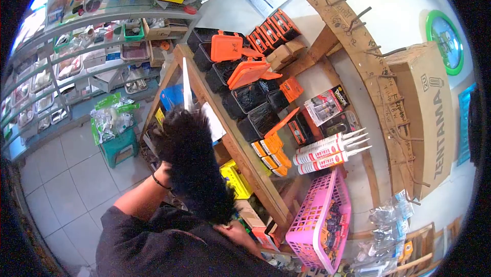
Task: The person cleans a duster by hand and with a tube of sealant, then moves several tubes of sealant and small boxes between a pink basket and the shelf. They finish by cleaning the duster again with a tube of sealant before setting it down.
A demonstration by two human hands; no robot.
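Neither my left hand nor my right hand is in view. In front of me is another person, with dark hair (194,169) and a black shirt (153,241). One arm of that person (140,192), with a dark band at the wrist, is raised to the head. The person's other hand (238,233) is low beside the wooden shelf frame (230,139), near a red and white box (266,237). What these hands hold, if anything, is hidden.
Black bins (249,98) with orange cases and white sealant tubes (321,159) stand on the shelf. A pink basket (307,226), a large carton (432,118), a hooked wooden board (368,67), a green stool (120,148) and glass shelving (117,18) surround the person.
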